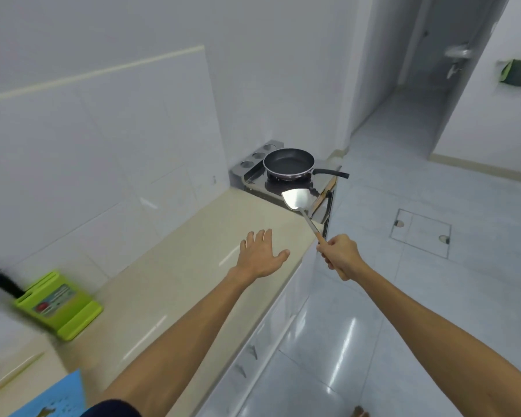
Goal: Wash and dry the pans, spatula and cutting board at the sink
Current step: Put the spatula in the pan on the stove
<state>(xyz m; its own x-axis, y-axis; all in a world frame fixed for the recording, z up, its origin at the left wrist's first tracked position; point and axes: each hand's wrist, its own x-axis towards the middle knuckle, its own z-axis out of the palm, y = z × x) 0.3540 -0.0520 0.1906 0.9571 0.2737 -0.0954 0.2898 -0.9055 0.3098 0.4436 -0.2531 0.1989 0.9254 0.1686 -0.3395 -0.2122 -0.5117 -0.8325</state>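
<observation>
Black pan point(288, 164) sits on stove point(260, 184); right hand point(340, 255) grips spatula point(297, 197).

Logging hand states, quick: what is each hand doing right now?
Left hand: open, fingers spread, holding nothing.
Right hand: holding the spatula by its handle.

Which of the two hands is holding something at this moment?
The right hand: it grips the handle of the metal spatula. The left hand is spread open over the countertop and holds nothing.

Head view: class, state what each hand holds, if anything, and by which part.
The right hand grips the spatula by the end of its handle, blade pointing away. The left hand is open and holds nothing.
</observation>
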